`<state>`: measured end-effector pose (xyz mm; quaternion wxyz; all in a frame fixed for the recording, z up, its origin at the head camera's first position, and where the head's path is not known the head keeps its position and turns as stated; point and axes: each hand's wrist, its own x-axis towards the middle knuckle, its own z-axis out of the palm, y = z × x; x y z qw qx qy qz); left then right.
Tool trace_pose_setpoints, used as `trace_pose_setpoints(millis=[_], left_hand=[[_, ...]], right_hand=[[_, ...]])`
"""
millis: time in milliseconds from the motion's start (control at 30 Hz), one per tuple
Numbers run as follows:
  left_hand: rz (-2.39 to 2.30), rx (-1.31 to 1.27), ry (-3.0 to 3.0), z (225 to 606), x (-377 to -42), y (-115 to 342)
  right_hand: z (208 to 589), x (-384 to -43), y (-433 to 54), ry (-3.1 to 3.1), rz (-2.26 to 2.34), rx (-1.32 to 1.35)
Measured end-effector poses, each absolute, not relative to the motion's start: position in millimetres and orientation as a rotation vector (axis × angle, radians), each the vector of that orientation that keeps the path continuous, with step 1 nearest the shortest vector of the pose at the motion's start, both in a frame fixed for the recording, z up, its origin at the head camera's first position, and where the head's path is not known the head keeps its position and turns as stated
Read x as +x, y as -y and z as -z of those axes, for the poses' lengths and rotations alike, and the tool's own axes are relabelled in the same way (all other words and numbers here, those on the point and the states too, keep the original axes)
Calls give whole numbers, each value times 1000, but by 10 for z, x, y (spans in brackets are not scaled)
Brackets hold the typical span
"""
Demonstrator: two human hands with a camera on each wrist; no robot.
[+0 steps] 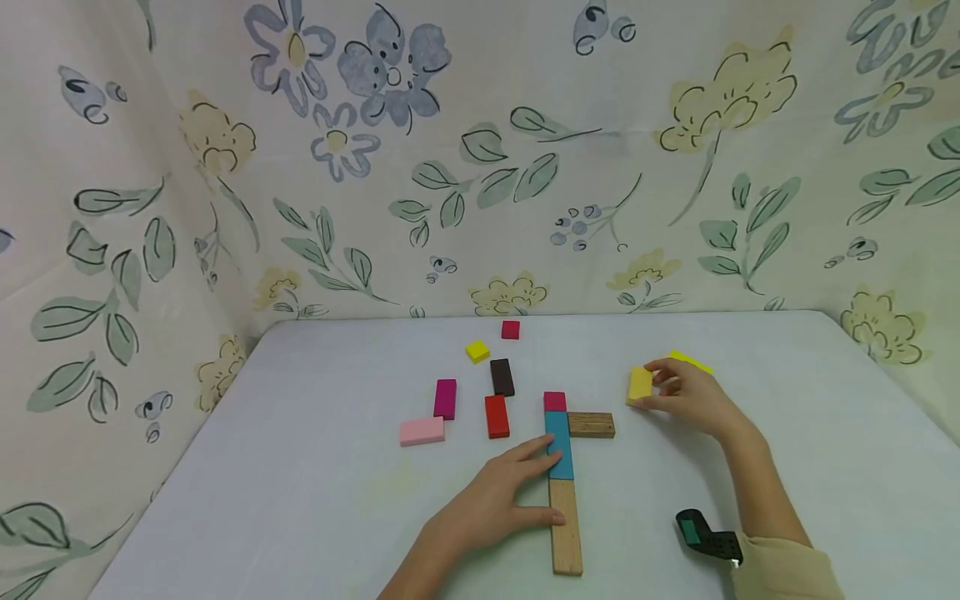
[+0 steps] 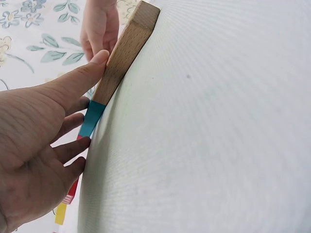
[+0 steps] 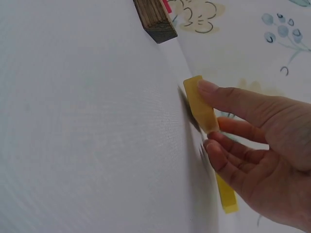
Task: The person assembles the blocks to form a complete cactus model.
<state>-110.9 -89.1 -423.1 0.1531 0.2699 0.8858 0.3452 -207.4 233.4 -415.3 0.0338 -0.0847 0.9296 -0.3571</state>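
My left hand (image 1: 487,500) rests along a line of blocks, its fingers straight on the blue block (image 1: 559,446) and its thumb on the natural wood block (image 1: 566,533). A small crimson block (image 1: 555,402) caps the far end of that line. To its right, a dark brown wood block (image 1: 591,425) lies crosswise against the blue one. Over on the right, my right hand (image 1: 690,398) pinches a yellow block (image 3: 200,104) between thumb and fingers, tilted in the right wrist view. Another, brighter yellow block (image 3: 226,194) lies behind that hand, partly hidden by it in the head view.
Left of the line lie a pink block (image 1: 422,432), a magenta block (image 1: 445,399), a red block (image 1: 497,417) and a dark block (image 1: 502,377). Farther back are a small yellow block (image 1: 477,352) and a small red block (image 1: 511,330). Floral cloth (image 1: 480,167) hangs behind the white table (image 1: 300,500).
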Motion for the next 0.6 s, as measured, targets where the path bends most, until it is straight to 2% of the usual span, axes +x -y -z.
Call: trace_pose_setpoints(millis=[600], left_hand=[[-977,747,-2526,4221,-1119,882]], right_hand=[[4143,-2080,-2305,-2762,1137,-268]])
